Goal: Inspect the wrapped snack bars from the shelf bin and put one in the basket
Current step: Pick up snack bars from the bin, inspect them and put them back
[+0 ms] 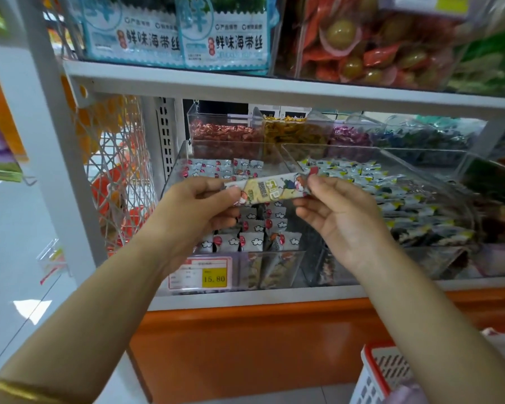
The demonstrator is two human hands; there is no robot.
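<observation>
We're in a shop aisle, white shelving (pixel 245 88) loaded with sweets and seaweed packs. On the middle tier a clear bin (pixel 175 170) holds rows of wrapped snack bars (pixel 254 225), with a yellow price tag (pixel 213 277) on its front. Just above that bin, one snack bar (pixel 270 189) is up in both hands. The left hand (pixel 196 208) pinches its left end between thumb and curled fingers, and the right hand (pixel 341 211) pinches the right end the same way. The bar lies crosswise, long axis running hand to hand, right end tipped a touch higher, printed face up: this looks like the inspection step. The basket (pixel 373 363) sits low on the right, under the right forearm, well apart from the bar. That makes the right hand the nearer one for the drop, and the left would have to let go first.
</observation>
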